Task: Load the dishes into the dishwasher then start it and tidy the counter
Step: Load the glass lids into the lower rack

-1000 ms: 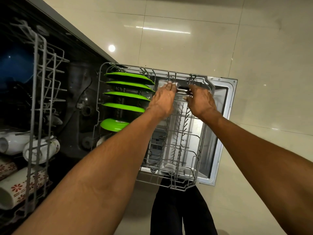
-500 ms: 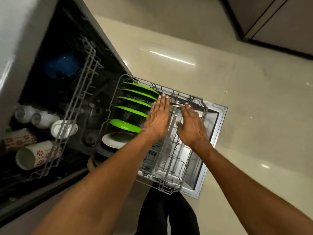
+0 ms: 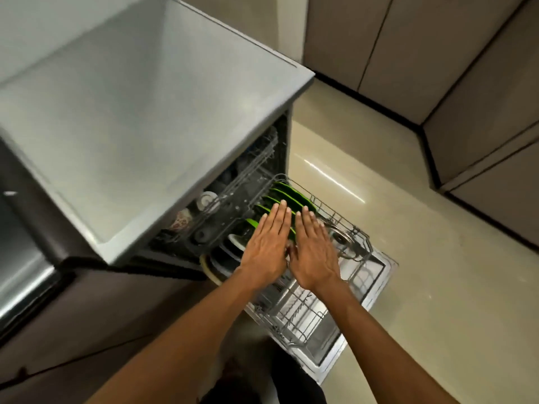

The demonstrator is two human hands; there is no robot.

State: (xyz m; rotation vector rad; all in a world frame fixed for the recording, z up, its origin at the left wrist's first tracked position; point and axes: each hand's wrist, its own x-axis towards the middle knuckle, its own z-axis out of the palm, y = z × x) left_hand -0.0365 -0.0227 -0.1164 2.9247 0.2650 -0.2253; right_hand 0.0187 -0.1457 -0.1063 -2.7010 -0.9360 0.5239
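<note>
The dishwasher stands open, its door (image 3: 376, 275) folded flat and the lower wire rack (image 3: 294, 319) pulled out over it. Several green plates (image 3: 287, 193) stand on edge in the rack's far side. A steel lid (image 3: 341, 234) lies in the rack to the right of my hands. White plates (image 3: 233, 243) sit at the rack's inner end. My left hand (image 3: 268, 243) and my right hand (image 3: 313, 252) hover side by side above the rack, fingers straight, holding nothing. Mugs (image 3: 182, 220) rest in the upper rack inside the tub.
A bare grey counter (image 3: 140, 112) tops the dishwasher. Dark cabinet fronts (image 3: 87, 310) run to the left below it. Beige cupboards (image 3: 481, 97) line the far right. Glossy cream floor tiles (image 3: 452, 301) surround the open door.
Both hands let go of the steel lid in the rack and lifted off it with straight fingers. The view rose and tilted up, bringing the counter into sight.
</note>
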